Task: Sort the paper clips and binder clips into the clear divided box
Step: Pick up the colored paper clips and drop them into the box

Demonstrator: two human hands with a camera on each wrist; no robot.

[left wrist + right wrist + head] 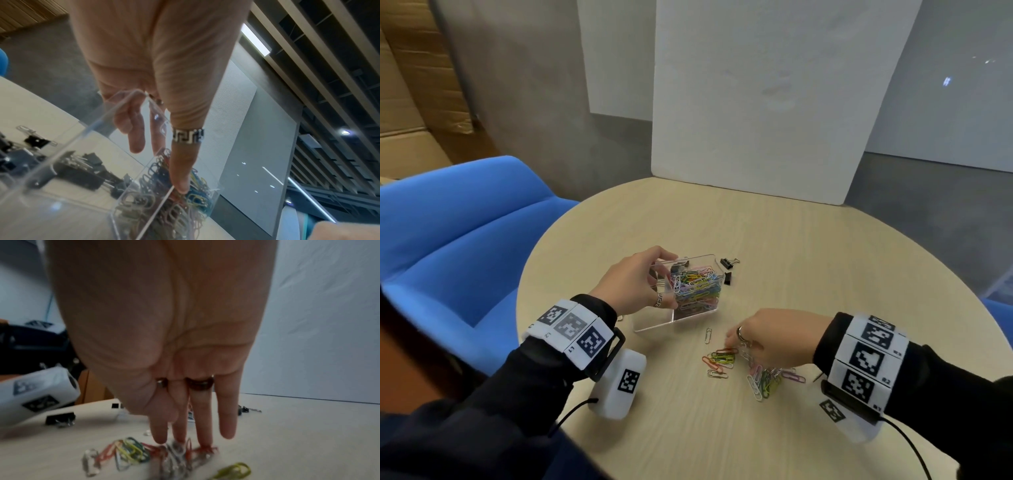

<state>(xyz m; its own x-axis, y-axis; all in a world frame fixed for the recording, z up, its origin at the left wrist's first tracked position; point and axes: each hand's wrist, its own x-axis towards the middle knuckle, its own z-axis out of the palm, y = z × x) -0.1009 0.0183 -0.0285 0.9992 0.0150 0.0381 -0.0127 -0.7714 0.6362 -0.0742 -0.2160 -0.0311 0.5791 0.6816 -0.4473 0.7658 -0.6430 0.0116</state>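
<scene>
Head view, from the left: the left hand (635, 284) grips the near-left wall of the clear divided box (654, 325) on the round table (808, 260), thumb on the outside and fingers over the rim. The box's right compartment is packed with coloured paper clips (697, 289); black binder clips show in the far compartment. Just beyond the box's far right corner lie two loose binder clips (728, 263). Nearer the person, right of the box, a loose scatter of paper clips (722, 358) lies under the right hand (774, 337), whose straight fingers (202, 421) reach down onto them, blurred at the tips; no pinch is visible.
</scene>
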